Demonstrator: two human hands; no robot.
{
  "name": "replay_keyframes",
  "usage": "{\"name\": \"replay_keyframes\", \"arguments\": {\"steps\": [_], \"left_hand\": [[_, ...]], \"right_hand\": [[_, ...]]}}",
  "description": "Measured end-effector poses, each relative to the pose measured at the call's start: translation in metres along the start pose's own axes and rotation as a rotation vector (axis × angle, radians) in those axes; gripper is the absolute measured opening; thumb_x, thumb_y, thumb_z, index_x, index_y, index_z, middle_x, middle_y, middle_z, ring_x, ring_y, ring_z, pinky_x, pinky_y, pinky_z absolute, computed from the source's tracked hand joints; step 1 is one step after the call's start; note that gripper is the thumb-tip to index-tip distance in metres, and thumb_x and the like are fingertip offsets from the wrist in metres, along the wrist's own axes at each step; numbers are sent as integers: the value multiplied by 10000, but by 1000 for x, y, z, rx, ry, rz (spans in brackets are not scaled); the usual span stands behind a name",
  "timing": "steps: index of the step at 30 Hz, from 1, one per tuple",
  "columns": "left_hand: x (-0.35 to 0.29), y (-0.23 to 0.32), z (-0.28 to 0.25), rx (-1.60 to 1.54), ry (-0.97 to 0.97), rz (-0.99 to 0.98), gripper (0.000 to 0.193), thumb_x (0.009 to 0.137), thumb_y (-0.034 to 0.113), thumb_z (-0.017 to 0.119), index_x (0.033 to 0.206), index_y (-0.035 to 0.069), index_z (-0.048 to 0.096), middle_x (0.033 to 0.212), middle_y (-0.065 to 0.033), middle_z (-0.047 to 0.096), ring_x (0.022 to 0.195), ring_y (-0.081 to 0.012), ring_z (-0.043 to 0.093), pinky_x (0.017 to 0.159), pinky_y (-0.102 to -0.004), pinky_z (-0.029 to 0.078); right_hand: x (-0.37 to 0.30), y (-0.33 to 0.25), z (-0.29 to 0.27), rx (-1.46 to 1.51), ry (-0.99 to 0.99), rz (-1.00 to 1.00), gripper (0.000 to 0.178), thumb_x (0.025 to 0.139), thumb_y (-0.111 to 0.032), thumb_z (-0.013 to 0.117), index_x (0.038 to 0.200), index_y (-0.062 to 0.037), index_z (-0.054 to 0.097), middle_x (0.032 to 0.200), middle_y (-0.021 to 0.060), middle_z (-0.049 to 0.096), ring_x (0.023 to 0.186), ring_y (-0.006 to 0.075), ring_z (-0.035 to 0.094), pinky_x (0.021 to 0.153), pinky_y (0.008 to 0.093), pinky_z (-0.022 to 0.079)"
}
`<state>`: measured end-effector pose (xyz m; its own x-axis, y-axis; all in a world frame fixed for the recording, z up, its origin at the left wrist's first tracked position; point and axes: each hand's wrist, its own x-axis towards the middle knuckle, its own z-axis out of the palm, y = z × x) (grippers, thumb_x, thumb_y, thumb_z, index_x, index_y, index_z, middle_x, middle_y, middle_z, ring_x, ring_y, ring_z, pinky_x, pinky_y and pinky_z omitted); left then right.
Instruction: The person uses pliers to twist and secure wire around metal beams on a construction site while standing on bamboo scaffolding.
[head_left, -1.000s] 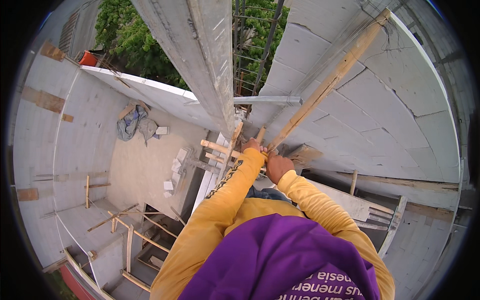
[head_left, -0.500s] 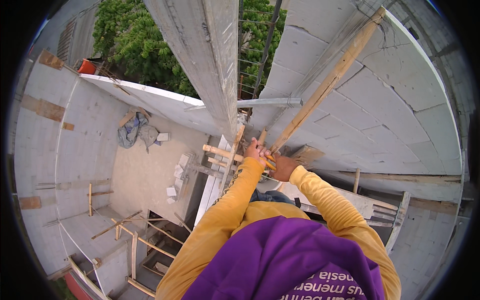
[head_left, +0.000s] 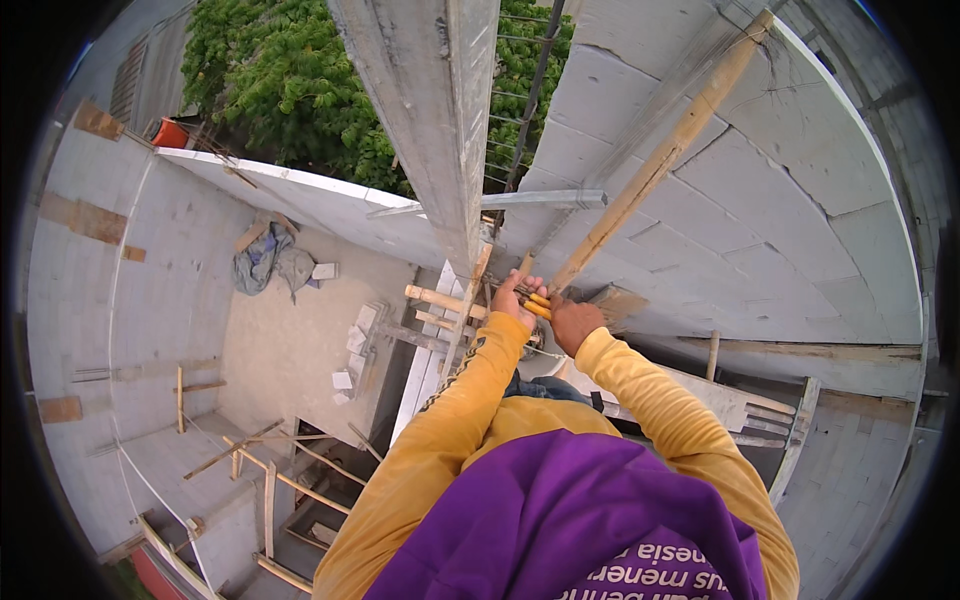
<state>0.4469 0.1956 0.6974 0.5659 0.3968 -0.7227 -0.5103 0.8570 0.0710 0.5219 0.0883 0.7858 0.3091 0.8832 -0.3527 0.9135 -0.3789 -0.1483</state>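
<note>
Both of my hands work close together in front of me, at the foot of a tall grey post. My right hand is closed around the handles of orange-handled pliers, whose jaws point toward my left hand. My left hand has its fingers curled beside the jaws, near a thin upright wooden strip. Whatever lies between those left fingers is too small to make out. A round wooden pole ends just left of this hand. A long slanting timber comes down close to my right hand.
Grey block walls rise on the right and left. A grey metal bar crosses beyond my hands. Far below on the left lie a crumpled tarp and loose white blocks on a floor. Timber scaffolding stands lower left.
My right hand and the pliers' handles have turned slightly, and the handles show more plainly. The left hand stays beside the jaws. The grey post appears shifted right as the view moved a little.
</note>
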Motion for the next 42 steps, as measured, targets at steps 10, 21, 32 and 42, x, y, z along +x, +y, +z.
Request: {"name": "replay_keyframes", "arguments": {"steps": [10,21,32,42], "left_hand": [[-19,19,-39,775,46,20,194,941,197,587,1049,36,583,939,-98,662,856,-198,652,728,-302,530],[-55,45,-5,1141,105,-323,455,917,462,594,1017,18,588,931,-146,660,841,-258,654,781,-378,530],[21,-20,-3,368,482,48,288,952,378,562,954,91,539,699,-20,510,549,-167,449,558,-362,436],[-16,2,-4,316,185,-93,280,872,278,706,951,65,541,812,-86,558,783,-235,588,728,-417,522]], "right_hand": [[0,2,59,222,-31,115,228,908,-211,527,995,-2,550,832,216,668,767,348,673,658,447,524],[12,41,27,1534,-842,287,366,896,-380,658,926,-15,651,594,11,559,389,95,464,380,261,381],[-19,1,23,336,-47,50,285,838,-176,627,996,50,557,796,224,667,710,337,678,655,433,530],[11,19,-5,1016,-635,271,368,767,-330,789,776,-1,625,591,87,575,511,202,580,460,358,454]]}}
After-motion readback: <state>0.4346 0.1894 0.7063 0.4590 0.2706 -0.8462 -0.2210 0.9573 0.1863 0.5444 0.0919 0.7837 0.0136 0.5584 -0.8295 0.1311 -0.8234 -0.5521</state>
